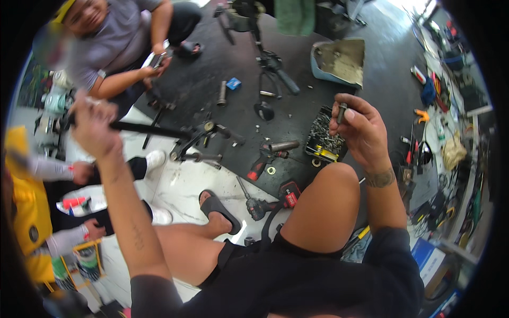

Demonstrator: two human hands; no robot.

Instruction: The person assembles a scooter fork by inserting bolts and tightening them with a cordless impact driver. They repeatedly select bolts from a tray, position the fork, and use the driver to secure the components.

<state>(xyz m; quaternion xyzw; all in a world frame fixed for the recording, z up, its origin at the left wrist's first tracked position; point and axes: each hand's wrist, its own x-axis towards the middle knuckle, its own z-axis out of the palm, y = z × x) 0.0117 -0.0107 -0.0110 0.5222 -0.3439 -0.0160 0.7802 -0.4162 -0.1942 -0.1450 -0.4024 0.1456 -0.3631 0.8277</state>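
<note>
- Right of centre in the frame, the right hand (363, 130) has its fingers nearly closed, pinching a small metal cylinder (342, 113) upright between thumb and fingertips.
- Just below that pinch stands a box (324, 152) of loose, dark small parts; holding the cylinder above it seems wise, since a slip would likely end there.
- At the left of the frame, the left hand (98, 130) is blurred, its fingers apparently curled round a black bar (151, 130); their exact placement I cannot tell.
- The bar slants toward a black metal frame (209, 130) near centre; a steady, level grip should spare it strain.
- A power drill (260, 161) lies beneath, best given clearance.
</note>
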